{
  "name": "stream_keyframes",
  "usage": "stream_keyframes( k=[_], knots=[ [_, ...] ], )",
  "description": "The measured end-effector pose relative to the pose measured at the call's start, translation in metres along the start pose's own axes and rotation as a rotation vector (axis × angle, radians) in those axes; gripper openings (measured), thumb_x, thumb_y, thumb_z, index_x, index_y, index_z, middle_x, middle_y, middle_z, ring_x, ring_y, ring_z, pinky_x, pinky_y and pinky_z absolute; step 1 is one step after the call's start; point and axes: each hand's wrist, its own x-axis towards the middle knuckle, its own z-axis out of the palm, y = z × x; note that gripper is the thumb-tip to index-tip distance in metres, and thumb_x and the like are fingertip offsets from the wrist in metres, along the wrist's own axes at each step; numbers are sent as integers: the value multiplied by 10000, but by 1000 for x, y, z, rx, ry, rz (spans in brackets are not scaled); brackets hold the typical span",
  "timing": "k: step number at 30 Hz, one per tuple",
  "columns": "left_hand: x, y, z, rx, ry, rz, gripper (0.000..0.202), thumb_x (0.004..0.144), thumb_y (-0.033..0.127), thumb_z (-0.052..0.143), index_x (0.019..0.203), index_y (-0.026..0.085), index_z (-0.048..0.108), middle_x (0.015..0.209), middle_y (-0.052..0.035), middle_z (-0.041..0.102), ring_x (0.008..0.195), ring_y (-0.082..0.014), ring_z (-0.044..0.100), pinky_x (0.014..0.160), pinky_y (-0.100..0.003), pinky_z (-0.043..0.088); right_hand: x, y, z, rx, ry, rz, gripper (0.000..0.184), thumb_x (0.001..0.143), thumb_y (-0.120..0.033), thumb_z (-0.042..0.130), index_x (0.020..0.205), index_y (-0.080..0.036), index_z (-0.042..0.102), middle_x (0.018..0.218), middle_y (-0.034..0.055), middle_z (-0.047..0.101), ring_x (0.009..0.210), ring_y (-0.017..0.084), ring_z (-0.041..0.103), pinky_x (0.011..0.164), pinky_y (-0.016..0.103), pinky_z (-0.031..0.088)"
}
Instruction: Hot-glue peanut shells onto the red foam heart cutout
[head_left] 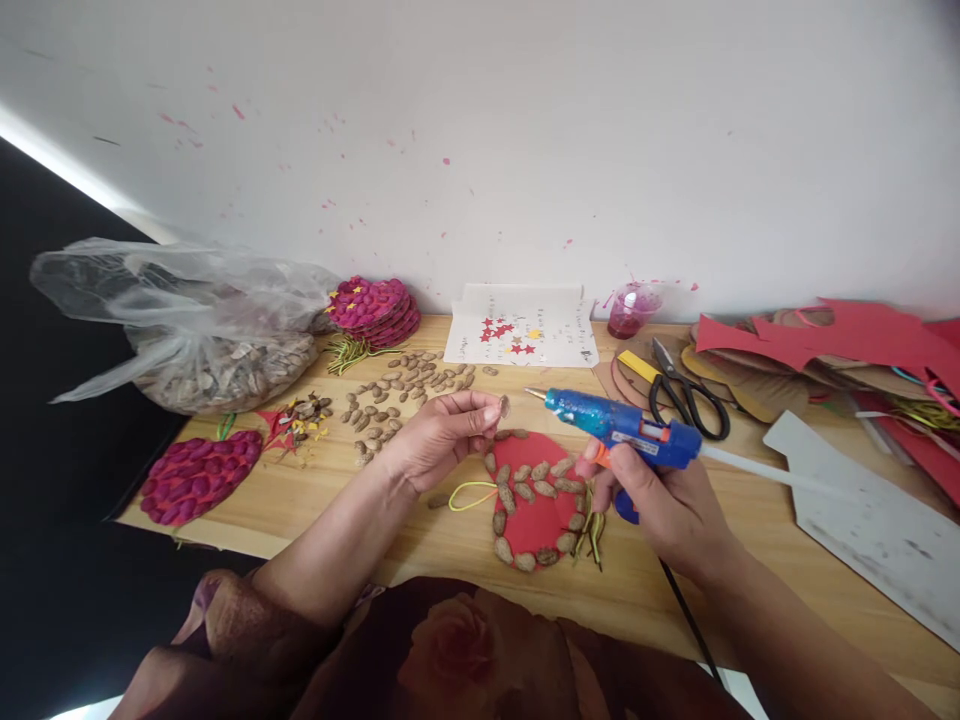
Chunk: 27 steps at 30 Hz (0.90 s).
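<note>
My left hand [450, 435] pinches a peanut shell [504, 406] between thumb and fingertips, above the upper left edge of a red round card [536, 530]. In my right hand [664, 500] is a blue hot glue gun [622, 425], its fingers wrapped round the handle. The metal nozzle points left towards the held shell, a small gap apart from it. Peanut shells line the card's rim and form rows across its upper half. A yellow cord loop [472, 495] sticks out at its left, and dark green strands [592, 540] hang at its right.
Loose peanut shells [420, 375] lie behind my left hand. Purple-painted pieces [375, 310] are stacked near a plastic bag of shells [217, 370]; another painted piece [201, 478] lies left. Paper with stars [521, 335], a cup [634, 308], scissors [686, 390] and red card scraps [832, 340] surround the work.
</note>
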Motion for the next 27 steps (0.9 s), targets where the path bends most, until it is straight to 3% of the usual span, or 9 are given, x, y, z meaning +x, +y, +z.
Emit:
stream_keyframes(
  k=[3,6,10,14,19,27],
  knots=[
    [2,1,-1,165,29,54,318,619,343,935,767,136,745,698,4,646,611,-67,528,578,-188,429,6,-5,1,131,81,94,432,955,-620,547,888,-205,643,772,28,695,483,128,640,480,267,489],
    [4,0,0,526,23,162,235,738,354,851,837,159,765,778,-15,708,659,-98,582,650,-233,476,13,-5,0,186,118,238,483,905,-695,564,868,-216,611,641,-11,639,471,134,635,433,236,451],
    [6,-4,10,1105,29,381,53,852,202,712,848,187,763,845,-24,727,758,-145,644,724,-280,496,18,4,1,205,122,383,489,867,-712,602,883,-223,611,547,-54,553,484,137,630,429,213,448],
    [10,-10,19,1483,-51,610,155,906,102,615,876,179,747,887,-45,703,823,-172,645,787,-310,507,20,9,4,190,103,401,452,818,-646,708,806,-211,585,579,-43,567,542,157,664,438,222,492],
    [15,-18,20,1750,-119,749,174,986,181,560,930,162,723,907,-75,673,864,-209,612,806,-344,512,19,1,9,164,87,432,362,849,-538,723,831,-206,579,631,-27,595,623,179,709,509,251,568],
    [14,-20,25,1892,-162,792,156,995,178,551,942,147,694,904,-74,637,876,-223,560,812,-351,501,20,1,12,160,114,506,248,910,-414,691,837,-196,599,646,-12,629,630,159,714,520,230,583]
  ],
)
